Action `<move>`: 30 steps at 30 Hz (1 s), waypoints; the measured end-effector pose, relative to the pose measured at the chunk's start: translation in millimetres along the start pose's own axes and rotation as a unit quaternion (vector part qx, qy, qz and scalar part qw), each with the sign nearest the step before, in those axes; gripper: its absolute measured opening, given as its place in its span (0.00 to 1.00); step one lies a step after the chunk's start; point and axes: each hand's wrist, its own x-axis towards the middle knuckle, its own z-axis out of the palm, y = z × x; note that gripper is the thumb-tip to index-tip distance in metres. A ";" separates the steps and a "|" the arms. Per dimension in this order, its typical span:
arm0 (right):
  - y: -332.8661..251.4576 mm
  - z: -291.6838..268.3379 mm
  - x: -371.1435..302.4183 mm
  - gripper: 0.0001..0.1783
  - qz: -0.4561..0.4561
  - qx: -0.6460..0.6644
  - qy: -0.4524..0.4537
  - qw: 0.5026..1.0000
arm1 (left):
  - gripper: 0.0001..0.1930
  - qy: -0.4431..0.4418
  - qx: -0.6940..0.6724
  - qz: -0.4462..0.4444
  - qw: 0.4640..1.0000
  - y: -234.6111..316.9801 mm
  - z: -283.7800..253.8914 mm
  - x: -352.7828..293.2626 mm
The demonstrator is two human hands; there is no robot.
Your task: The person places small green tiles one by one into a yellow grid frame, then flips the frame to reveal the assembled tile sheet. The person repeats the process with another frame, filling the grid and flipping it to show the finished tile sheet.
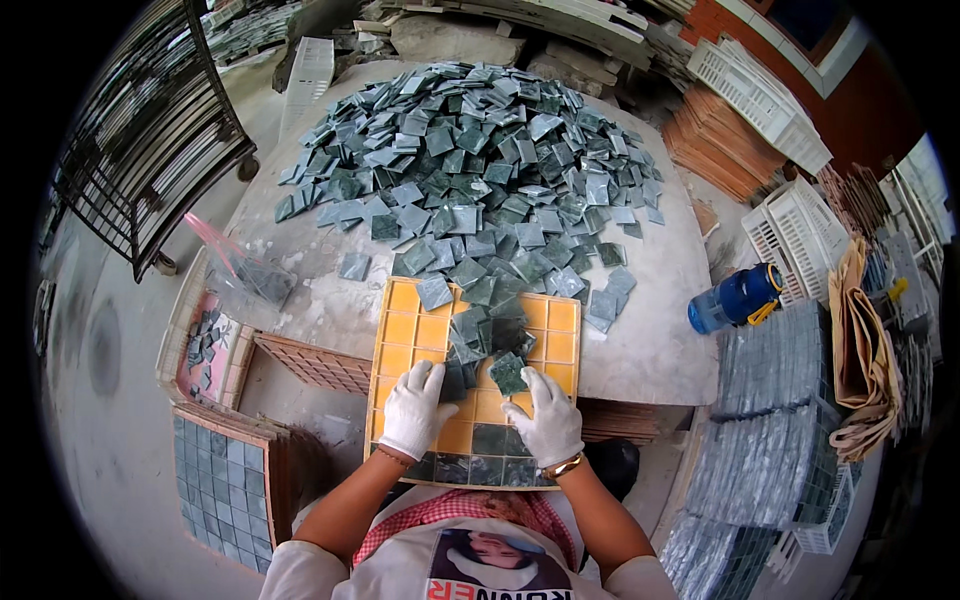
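A yellow grid tray leans on the table's near edge, toward my lap. Dark green square stone tiles fill its nearest row and part of the row above. Loose tiles lie heaped over the tray's middle, running down from the pile. My left hand, in a white glove, has its fingers closed at a dark tile beside that heap. Between thumb and fingers, my gloved right hand grips a mottled green tile above the yellow cells.
A large pile of tiles covers the pale table. A blue bottle stands at its right edge, near stacked tile sheets and white crates. At left are a plastic bag, tiled panels and a wheeled rack.
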 end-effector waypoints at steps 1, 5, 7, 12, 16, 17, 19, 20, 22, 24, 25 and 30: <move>-0.8 3.5 7.8 0.35 0.020 -0.038 0.002 0.999 | 0.32 -0.016 -0.003 -0.007 1.000 1.9 1.9 5.6; -2.5 21.2 22.9 0.42 0.059 -0.116 0.002 0.992 | 0.31 -0.020 -0.036 -0.003 0.999 -7.9 7.2 11.5; 9.9 31.4 20.4 0.43 0.018 -0.120 0.050 0.991 | 0.30 -0.004 -0.062 0.022 0.998 -15.7 4.8 8.1; 42.8 -0.3 4.4 0.36 -0.011 -0.050 -0.048 0.998 | 0.27 -0.054 -0.111 0.035 0.992 -15.1 -23.7 -15.4; 59.3 -9.4 0.8 0.37 0.022 -0.024 -0.054 0.998 | 0.27 -0.091 -0.119 0.033 0.988 -13.7 -21.8 -39.1; 64.2 -10.5 4.8 0.38 0.040 -0.022 -0.049 0.998 | 0.27 -0.092 -0.117 0.028 0.988 -11.0 -21.7 -43.0; 76.3 -13.3 17.7 0.39 0.011 -0.005 0.022 1.000 | 0.28 -0.107 -0.105 0.019 0.988 -6.3 -20.4 -49.0; 74.6 -16.6 26.5 0.39 -0.003 0.009 0.050 0.999 | 0.28 -0.108 -0.097 0.033 0.989 -5.4 -19.6 -50.8; 66.5 -23.9 31.9 0.40 0.015 0.073 0.045 0.996 | 0.28 -0.108 -0.080 0.062 0.989 -3.7 -15.5 -52.5; 59.1 -25.2 33.8 0.40 0.033 0.128 0.032 0.991 | 0.28 -0.098 -0.073 0.068 0.990 -2.7 -14.0 -51.3; 55.6 -25.9 30.9 0.40 0.031 0.106 0.029 0.993 | 0.28 -0.094 -0.076 0.066 0.990 -3.2 -12.5 -51.5; 54.3 -30.0 10.5 0.37 -0.032 -0.047 0.086 0.995 | 0.25 -0.111 -0.122 0.067 0.984 -5.2 -15.4 -47.0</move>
